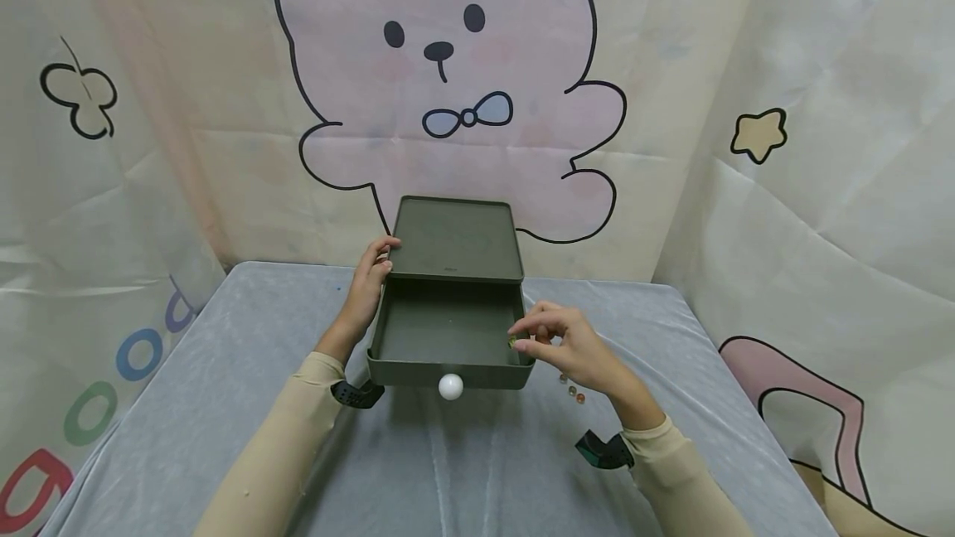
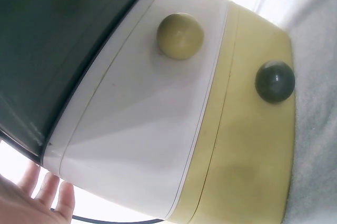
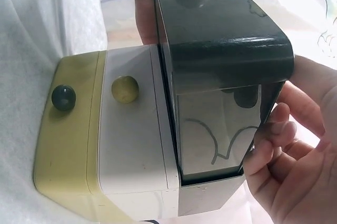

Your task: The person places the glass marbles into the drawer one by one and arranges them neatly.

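Observation:
A dark green drawer (image 1: 440,374) with a white knob (image 1: 451,387) stands pulled out at the top of a small cabinet (image 1: 457,239). My left hand (image 1: 362,295) rests on the cabinet's left side; its fingertips touch that side in the left wrist view (image 2: 45,197). Over the drawer's right edge, my right hand (image 1: 578,348) pinches a small green-yellow bead (image 1: 512,342) between thumb and fingers. In the right wrist view the hand (image 3: 300,166) is beside the drawer, its bead hidden. The drawer's floor (image 1: 448,330) shows no large object.
Below the green drawer are a closed white drawer (image 2: 131,103) with a yellow knob and a closed yellow drawer (image 2: 242,129) with a dark green knob. Small round beads (image 1: 572,390) lie on the grey-blue cloth (image 1: 477,471) right of the cabinet. Printed curtains surround the table.

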The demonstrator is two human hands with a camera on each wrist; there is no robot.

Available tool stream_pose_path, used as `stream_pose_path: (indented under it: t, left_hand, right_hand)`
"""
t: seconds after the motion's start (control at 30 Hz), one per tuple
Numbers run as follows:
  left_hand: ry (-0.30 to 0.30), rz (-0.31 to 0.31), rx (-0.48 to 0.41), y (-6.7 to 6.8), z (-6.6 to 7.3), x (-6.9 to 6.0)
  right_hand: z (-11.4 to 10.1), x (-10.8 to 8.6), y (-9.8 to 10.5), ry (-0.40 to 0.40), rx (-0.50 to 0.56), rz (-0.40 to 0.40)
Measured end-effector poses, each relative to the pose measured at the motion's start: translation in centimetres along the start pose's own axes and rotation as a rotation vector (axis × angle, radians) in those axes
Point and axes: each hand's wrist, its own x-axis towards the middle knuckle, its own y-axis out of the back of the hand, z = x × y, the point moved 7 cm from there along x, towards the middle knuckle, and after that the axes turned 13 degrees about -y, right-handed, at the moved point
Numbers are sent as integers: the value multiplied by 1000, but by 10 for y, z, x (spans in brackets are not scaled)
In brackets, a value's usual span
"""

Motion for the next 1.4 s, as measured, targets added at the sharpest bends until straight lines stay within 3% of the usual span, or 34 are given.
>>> stream_pose_path:
  t: [0.9, 1.4]
  left_hand:
    - [-3, 1, -8, 0, 0, 0]
    - [-5, 3, -5, 0, 0, 0]
  right_hand:
    - [6, -10, 16, 68, -2, 66]
    - [26, -18, 36, 21, -23, 123]
